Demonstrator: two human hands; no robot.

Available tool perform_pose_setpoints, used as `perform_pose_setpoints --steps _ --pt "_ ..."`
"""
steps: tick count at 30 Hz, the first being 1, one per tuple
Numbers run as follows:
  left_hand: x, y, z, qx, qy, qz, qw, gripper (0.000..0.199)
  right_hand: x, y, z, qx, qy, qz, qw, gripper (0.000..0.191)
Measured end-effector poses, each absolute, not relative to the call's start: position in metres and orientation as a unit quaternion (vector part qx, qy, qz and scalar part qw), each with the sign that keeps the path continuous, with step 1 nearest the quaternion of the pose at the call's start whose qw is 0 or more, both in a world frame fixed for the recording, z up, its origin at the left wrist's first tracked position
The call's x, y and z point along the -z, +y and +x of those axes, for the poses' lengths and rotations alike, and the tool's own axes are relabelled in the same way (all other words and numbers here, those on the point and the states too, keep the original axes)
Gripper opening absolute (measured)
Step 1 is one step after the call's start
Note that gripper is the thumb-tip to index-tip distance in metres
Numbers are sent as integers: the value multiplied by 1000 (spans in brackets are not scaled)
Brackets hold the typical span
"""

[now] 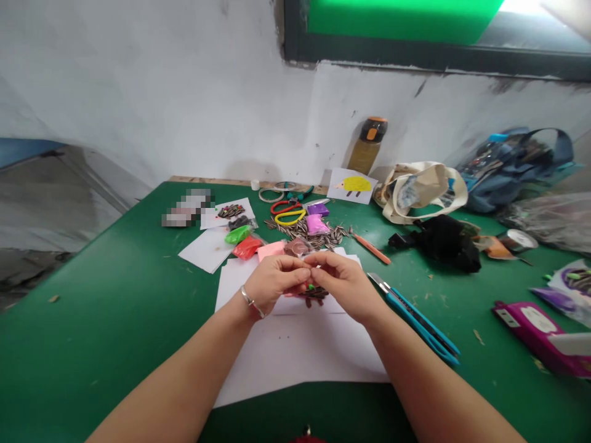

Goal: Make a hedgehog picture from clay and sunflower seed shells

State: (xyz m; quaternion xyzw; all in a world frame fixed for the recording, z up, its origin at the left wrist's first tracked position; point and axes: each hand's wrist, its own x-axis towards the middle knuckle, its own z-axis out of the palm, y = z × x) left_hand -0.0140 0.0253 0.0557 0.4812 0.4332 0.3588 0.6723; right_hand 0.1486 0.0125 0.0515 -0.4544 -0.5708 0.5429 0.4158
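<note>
Fine fingertip work is being carried out here, low over the white paper (300, 357) on the green surface (124, 295). The left hand (270, 284) and the right hand (346, 284) are being brought together, thumbs and forefingers curled inward, tips meeting or nearly so. Something tiny may be being pinched or shaped between them, but what it is, and how tightly the fingers are closed, cannot be told. Just below, partly covered by the fingers, a seed-studded piece (314, 293) with bits of red and green is being shown, seemingly on the paper. A small-scale shaping step is apparently being worked through, and steady wrists, light pressure and a clear view of the tips are being called for, as the piece beneath could easily be brushed. Beyond the hands, the sunflower seeds (286, 229) are being left in a loose heap, fringed by the green packet (238, 234), the red packet (247, 248) and the lilac packet (316, 225). To the right, the blue-handled cutting tool (415, 320) is being left on the surface, near the right forearm, and farther back the yellow animal drawing (353, 186) is being kept propped before the bottle (364, 151).
</note>
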Motion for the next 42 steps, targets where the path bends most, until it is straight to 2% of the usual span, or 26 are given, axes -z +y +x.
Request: perform_pose_setpoints --steps 6,18,21,25,27,32,42 --pt "-56 25 -14 -366 434 493 659 24 -52 12 147 -543 -574 -444 422 19" --pt "-55 33 -27 -371 480 491 625 27 -47 14 154 -435 -627 -503 406 17" --pt "-57 34 -31 -383 481 481 626 28 -49 9 152 -336 -740 -467 350 22" --pt "-60 37 -37 -421 485 453 618 27 -50 -1 145 -133 -878 -414 199 24" --pt "-60 37 -39 -427 485 451 615 26 -49 -6 142 -80 -899 -409 134 28" --pt "-59 37 -38 -426 479 451 621 24 -47 -12 139 -62 -914 -398 48 38" --pt "-57 38 -39 -433 481 444 620 24 -50 -13 137 -70 -912 -403 28 39"
